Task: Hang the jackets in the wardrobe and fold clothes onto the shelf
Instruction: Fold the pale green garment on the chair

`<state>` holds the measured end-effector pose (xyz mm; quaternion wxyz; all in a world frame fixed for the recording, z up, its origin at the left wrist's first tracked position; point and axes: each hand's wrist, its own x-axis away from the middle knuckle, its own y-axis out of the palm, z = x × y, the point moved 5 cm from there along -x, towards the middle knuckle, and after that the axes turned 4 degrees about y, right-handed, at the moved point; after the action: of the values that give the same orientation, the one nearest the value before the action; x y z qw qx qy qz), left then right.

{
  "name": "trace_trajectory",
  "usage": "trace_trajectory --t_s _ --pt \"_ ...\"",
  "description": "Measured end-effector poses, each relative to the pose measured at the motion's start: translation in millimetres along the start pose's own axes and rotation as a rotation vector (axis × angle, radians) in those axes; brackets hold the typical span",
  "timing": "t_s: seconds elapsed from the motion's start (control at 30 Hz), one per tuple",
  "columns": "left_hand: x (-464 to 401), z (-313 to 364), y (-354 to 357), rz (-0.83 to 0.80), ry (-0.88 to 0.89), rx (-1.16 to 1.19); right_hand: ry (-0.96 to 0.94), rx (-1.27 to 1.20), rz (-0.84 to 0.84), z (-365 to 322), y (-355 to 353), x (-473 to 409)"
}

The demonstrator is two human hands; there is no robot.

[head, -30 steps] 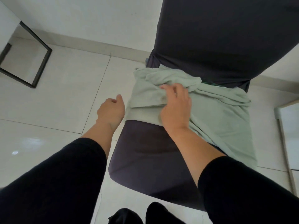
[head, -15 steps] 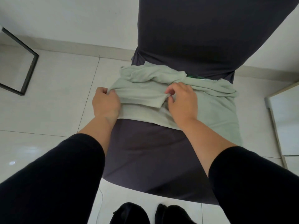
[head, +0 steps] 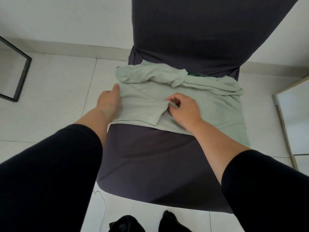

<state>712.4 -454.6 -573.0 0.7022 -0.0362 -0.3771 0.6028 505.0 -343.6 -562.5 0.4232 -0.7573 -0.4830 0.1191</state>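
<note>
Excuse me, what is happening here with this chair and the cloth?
A person is folding a pale green fabric garment that lies on the seat of a chair with a dark grey fabric cover. The right hand pinches a folded flap near the garment's middle. The left hand grips its left edge. The far part is bunched against the chair back, so the fold is not finished.

A pale green garment (head: 192, 97) is spread over the far half of a dark-covered chair (head: 150, 164), bunched at twelve o'clock against the backrest. Its nine o'clock edge is held by the left hand (head: 108, 102), thumb on top. A fold near the centre is pinched by the right hand (head: 184, 109). A black frame (head: 21, 72) is seen on the tiled floor (head: 58, 89) at ten o'clock.
</note>
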Motion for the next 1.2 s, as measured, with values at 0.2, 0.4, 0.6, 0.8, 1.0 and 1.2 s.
trace_trajectory --t_s 0.2,0.4,0.6,0.8,1.0,1.2 --pt "-17 10 0 0.261 0.196 0.223 -0.019 -0.07 0.133 1 -15 -17" --pt "13 21 15 0.505 0.188 -0.359 -0.139 0.129 0.012 8 -16 -4" --pt "71 53 79 0.306 0.741 -0.522 -0.277 0.31 0.175 49 -38 35" --pt "128 54 154 -0.1 1.121 -0.721 -0.312 0.428 0.327 93 -70 79" --pt "170 57 199 -0.176 1.259 -0.813 -0.047 0.396 0.462 160 -106 117" --pt "197 74 236 -0.138 1.364 -0.837 0.529 0.141 0.385 231 -124 137"
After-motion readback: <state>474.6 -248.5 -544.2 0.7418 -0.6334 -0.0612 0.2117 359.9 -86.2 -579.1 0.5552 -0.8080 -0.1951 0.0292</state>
